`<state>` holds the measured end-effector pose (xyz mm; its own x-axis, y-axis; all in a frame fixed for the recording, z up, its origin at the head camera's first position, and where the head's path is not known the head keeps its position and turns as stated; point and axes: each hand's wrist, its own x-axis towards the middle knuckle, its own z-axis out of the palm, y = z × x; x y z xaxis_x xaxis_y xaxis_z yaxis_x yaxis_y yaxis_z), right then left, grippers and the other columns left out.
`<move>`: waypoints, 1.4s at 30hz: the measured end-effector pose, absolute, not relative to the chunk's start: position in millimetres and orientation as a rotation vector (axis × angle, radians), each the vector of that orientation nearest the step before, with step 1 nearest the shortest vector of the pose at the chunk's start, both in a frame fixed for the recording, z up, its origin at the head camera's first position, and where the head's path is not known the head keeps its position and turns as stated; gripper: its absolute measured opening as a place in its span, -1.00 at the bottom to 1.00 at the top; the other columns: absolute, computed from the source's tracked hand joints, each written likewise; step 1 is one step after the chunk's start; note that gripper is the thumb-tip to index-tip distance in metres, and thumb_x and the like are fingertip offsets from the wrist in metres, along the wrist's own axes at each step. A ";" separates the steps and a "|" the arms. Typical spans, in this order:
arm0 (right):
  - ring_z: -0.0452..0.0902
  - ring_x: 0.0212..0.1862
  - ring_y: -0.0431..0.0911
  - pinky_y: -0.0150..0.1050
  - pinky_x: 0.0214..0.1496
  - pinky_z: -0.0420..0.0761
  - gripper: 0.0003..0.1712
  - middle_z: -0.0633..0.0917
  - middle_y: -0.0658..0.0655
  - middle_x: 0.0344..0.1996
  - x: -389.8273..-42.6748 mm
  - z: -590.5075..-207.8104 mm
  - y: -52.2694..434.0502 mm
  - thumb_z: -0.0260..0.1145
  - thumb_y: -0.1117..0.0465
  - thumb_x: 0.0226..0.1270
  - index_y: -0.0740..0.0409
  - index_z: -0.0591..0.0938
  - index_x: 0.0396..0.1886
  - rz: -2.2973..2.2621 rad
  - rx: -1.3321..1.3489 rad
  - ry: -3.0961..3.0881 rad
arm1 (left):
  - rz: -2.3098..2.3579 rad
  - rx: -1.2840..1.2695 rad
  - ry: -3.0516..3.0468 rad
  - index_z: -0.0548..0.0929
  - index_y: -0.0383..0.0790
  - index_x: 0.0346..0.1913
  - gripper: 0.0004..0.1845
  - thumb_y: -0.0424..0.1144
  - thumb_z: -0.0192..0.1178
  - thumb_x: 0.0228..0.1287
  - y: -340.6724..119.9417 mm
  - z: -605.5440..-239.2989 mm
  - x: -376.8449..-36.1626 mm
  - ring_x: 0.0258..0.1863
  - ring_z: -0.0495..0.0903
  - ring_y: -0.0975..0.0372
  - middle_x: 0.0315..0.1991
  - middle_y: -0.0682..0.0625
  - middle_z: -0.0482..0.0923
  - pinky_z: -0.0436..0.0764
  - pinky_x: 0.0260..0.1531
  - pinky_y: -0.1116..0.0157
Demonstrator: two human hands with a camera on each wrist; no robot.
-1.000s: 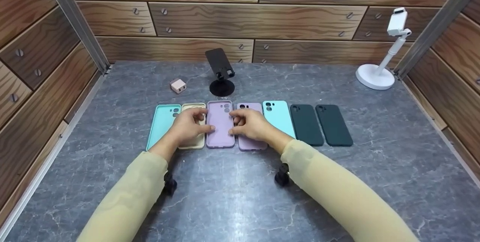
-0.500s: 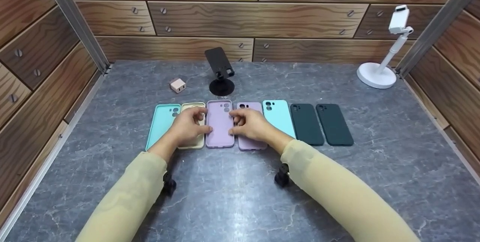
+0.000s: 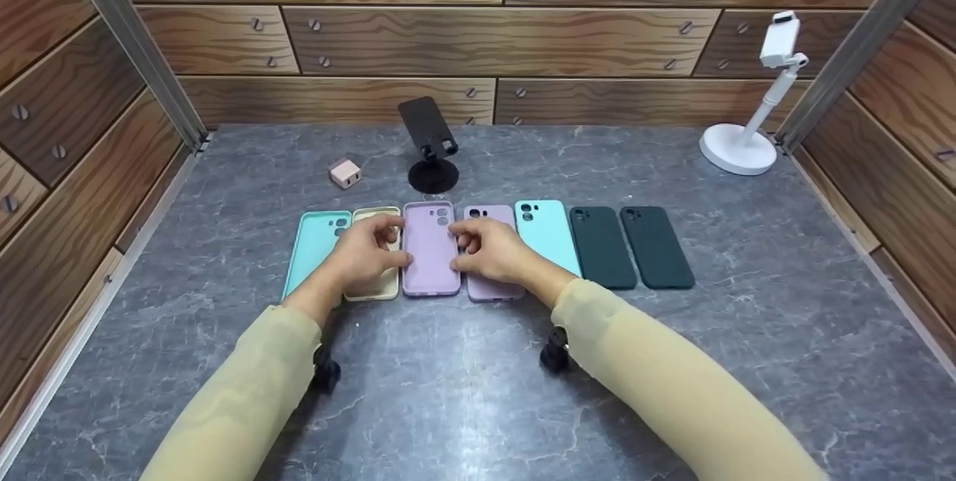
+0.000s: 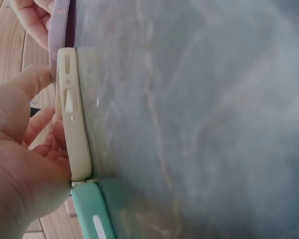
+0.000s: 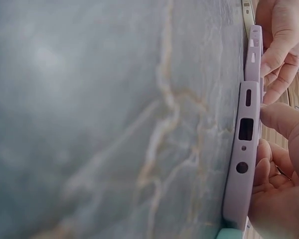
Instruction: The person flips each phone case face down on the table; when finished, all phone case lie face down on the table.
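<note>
A row of seven phone cases lies across the middle of the grey marble tabletop [image 3: 463, 391], running left to right. At its left end is a mint case [image 3: 312, 246], face up. Next comes a cream case [image 3: 373, 283], mostly covered by the left hand [image 3: 364, 255], which rests on it with fingers curled and the thumb reaching right to the edge of the open lilac case [image 3: 429, 248]. That case lies flat, inside up, between the two hands, and each thumb presses against one of its long sides, so it is pinched from both edges. The right hand [image 3: 489, 251] lies over the next case, a lilac case turned back up [image 3: 493, 288], with fingers curled at the open case's right edge. Just right of it sits a second mint case [image 3: 545, 231], then two dark green cases [image 3: 602, 246] side by side. Behind the row, toward the far edge, stand a small pink charger [image 3: 345, 173] and a black phone stand [image 3: 431, 145]; a white phone stand [image 3: 747, 130] occupies the far right corner.
</note>
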<state>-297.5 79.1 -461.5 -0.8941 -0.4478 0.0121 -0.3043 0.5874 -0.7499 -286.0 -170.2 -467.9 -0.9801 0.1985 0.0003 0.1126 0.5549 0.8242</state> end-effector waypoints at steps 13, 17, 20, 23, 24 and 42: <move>0.51 -0.20 -0.16 -0.32 -0.09 0.54 -0.39 0.65 0.07 -0.20 -296.8 -461.8 79.1 0.60 0.35 0.19 0.34 0.68 0.27 -1.177 -0.656 2.656 | 1.379 0.304 2.669 0.59 -0.37 0.38 -0.34 -0.40 0.45 0.17 -173.3 -460.3 -289.4 -0.10 0.53 0.06 -0.11 -0.14 0.59 0.52 -0.02 0.14; 0.51 -0.20 -0.15 -0.30 -0.07 0.54 -0.40 0.65 0.07 -0.20 -297.3 -462.4 79.2 0.61 0.32 0.20 0.30 0.70 0.25 -1.159 -0.661 2.665 | 1.370 0.316 2.663 0.58 -0.37 0.39 -0.33 -0.42 0.42 0.15 -173.5 -458.0 -289.0 -0.07 0.55 0.03 -0.11 -0.16 0.59 0.53 0.04 0.10; 0.51 -0.20 -0.16 -0.31 -0.07 0.54 -0.42 0.64 0.07 -0.21 -298.4 -464.2 79.1 0.62 0.32 0.18 0.30 0.72 0.23 -1.161 -0.679 2.667 | 1.375 0.332 2.667 0.58 -0.39 0.38 -0.33 -0.46 0.37 0.11 -172.5 -456.4 -288.4 -0.07 0.58 0.02 -0.13 -0.17 0.60 0.55 0.04 0.09; 0.51 -0.21 -0.16 -0.31 -0.07 0.55 -0.42 0.64 0.07 -0.22 -299.4 -465.4 79.0 0.62 0.32 0.18 0.30 0.72 0.22 -1.161 -0.690 2.668 | 1.362 0.342 2.681 0.59 -0.39 0.36 -0.33 -0.46 0.34 0.08 -170.9 -454.1 -288.9 -0.07 0.60 0.02 -0.13 -0.17 0.61 0.57 0.01 0.11; 0.51 -0.21 -0.16 -0.31 -0.07 0.55 -0.42 0.64 0.08 -0.22 -299.6 -465.5 78.9 0.62 0.32 0.18 0.30 0.72 0.23 -1.157 -0.690 2.669 | 1.357 0.343 2.687 0.60 -0.38 0.36 -0.33 -0.46 0.34 0.08 -170.2 -453.0 -288.9 -0.07 0.60 0.02 -0.13 -0.16 0.61 0.58 -0.01 0.12; 0.54 -0.16 -0.10 -0.21 -0.01 0.60 -0.41 0.68 0.10 -0.16 -294.9 -461.0 76.0 0.65 0.24 0.21 0.22 0.73 0.25 -1.035 -0.672 2.748 | 1.490 0.300 2.616 0.52 -0.32 0.46 -0.28 -0.48 0.33 0.15 -161.6 -442.4 -281.4 -0.09 0.63 0.04 0.00 -0.22 0.64 0.64 -0.15 0.28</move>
